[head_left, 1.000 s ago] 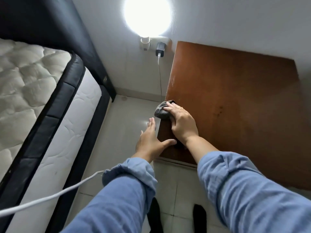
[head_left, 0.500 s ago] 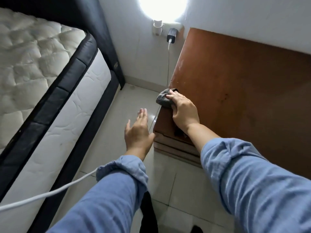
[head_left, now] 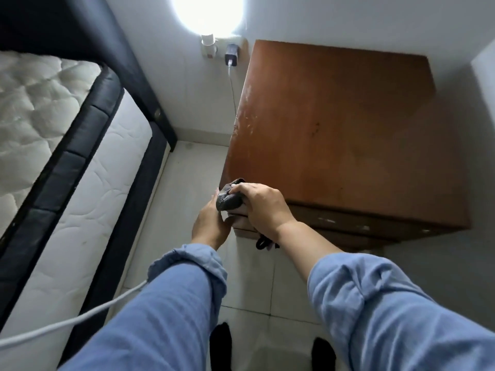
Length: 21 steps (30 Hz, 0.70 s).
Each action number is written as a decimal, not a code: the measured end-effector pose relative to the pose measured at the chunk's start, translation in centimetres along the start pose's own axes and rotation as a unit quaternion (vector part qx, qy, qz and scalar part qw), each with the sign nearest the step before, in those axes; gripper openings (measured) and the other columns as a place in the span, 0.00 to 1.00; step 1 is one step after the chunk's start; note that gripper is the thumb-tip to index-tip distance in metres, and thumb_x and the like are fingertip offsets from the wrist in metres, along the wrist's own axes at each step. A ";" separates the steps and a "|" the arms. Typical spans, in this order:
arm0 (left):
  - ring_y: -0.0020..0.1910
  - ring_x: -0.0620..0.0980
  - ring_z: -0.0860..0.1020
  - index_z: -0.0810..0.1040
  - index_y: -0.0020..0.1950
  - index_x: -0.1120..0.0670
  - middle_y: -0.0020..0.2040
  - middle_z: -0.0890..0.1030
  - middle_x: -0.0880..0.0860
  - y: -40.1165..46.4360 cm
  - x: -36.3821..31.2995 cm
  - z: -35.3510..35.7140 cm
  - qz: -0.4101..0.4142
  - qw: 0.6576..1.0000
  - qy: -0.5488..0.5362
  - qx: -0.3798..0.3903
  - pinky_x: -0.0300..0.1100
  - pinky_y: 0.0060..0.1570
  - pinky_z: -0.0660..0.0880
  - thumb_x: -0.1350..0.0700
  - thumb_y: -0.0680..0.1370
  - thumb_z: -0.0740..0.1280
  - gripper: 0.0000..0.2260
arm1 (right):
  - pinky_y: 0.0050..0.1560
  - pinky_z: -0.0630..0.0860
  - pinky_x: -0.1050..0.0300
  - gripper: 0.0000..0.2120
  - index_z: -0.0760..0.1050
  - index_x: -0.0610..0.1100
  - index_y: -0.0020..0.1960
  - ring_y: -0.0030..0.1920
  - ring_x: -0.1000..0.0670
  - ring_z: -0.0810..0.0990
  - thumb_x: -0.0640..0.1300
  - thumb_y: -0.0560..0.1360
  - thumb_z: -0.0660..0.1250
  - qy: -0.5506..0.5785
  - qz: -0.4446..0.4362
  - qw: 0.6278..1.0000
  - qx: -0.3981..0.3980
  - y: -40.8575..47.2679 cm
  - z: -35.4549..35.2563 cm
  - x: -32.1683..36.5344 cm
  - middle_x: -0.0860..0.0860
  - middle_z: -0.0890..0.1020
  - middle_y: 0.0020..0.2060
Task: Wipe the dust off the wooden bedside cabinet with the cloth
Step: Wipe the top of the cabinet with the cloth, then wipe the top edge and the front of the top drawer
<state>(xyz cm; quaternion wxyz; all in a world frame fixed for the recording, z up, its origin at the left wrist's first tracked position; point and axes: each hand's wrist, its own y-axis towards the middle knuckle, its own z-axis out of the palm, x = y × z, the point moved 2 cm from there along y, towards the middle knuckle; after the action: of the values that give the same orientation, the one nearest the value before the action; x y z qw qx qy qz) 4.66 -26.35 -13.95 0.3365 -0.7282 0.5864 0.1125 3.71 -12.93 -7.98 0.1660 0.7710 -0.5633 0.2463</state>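
The wooden bedside cabinet point(head_left: 345, 124) stands against the wall at the right, its brown top scuffed along the left edge. My right hand point(head_left: 263, 208) grips a crumpled dark grey cloth point(head_left: 229, 200) at the cabinet's front left corner. My left hand point(head_left: 210, 223) is cupped flat just under and beside the cloth, off the cabinet's edge, fingers together and touching the cloth. Part of the cloth is hidden under my right hand.
A bed with a white quilted mattress point(head_left: 53, 135) and dark frame fills the left. A charger point(head_left: 231, 57) and a lit night light point(head_left: 209, 45) are plugged into the wall socket; a white cable point(head_left: 75, 319) crosses low left. My dark socks point(head_left: 221, 344) stand on the tiled floor.
My right hand has slid the cloth toward me along the left edge to the front corner. My left hand has risen from the open floor space to cup against the cloth.
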 end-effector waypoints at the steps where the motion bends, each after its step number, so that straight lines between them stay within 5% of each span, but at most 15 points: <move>1: 0.58 0.57 0.77 0.69 0.67 0.49 0.61 0.79 0.53 -0.1 0.0 -0.3 0.002 1.000 0.001 -0.001 0.50 0.55 0.74 0.56 0.72 0.71 0.24 | 0.54 0.73 0.54 0.13 0.77 0.46 0.57 0.56 0.45 0.79 0.42 0.73 0.67 0.006 0.013 1.000 0.002 -0.5 -0.3 0.4 0.49 0.83 0.55; 6: 0.60 0.55 0.76 0.69 0.68 0.52 0.63 0.78 0.53 -0.7 -1.6 -2.1 0.026 0.999 -0.017 0.006 0.42 0.54 0.70 0.55 0.72 0.72 0.26 | 0.51 0.72 0.53 0.15 0.74 0.50 0.61 0.56 0.42 0.78 0.40 0.77 0.59 0.092 0.181 0.978 -0.043 -5.4 -1.9 -2.0 0.48 0.82 0.56; 12: 0.67 0.56 0.71 0.62 0.74 0.55 0.70 0.71 0.55 -2.0 -2.2 -1.6 -0.015 0.998 -0.063 0.001 0.48 0.64 0.69 0.50 0.69 0.75 0.37 | 0.52 0.70 0.54 0.17 0.67 0.49 0.65 0.55 0.41 0.78 0.38 0.77 0.57 0.151 0.385 0.910 -0.036 -13.0 -4.2 -9.4 0.42 0.80 0.55; 15: 0.67 0.58 0.70 0.62 0.73 0.56 0.70 0.71 0.57 -1.8 -2.3 -0.9 -0.026 0.996 -0.079 -0.024 0.50 0.63 0.69 0.52 0.70 0.75 0.36 | 0.52 0.69 0.56 0.15 0.68 0.44 0.65 0.57 0.42 0.77 0.39 0.78 0.58 0.155 0.452 0.875 -0.071 -16.4 -6.6 -13.3 0.42 0.79 0.58; 21: 0.69 0.59 0.69 0.57 0.77 0.52 0.73 0.67 0.57 -1.9 -1.7 1.2 -0.041 0.993 -0.091 -0.058 0.53 0.66 0.68 0.52 0.70 0.75 0.40 | 0.52 0.69 0.55 0.27 0.57 0.43 0.74 0.60 0.39 0.74 0.42 0.78 0.62 0.143 0.546 0.815 -0.128 -20.9 -10.5 -19.1 0.41 0.71 0.67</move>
<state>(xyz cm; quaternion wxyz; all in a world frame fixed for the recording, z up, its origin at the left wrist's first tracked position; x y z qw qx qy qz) 6.23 -24.13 -13.21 0.3502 -0.7568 0.5152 0.1981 16.86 14.18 -9.73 0.1796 0.2647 -0.8883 0.3297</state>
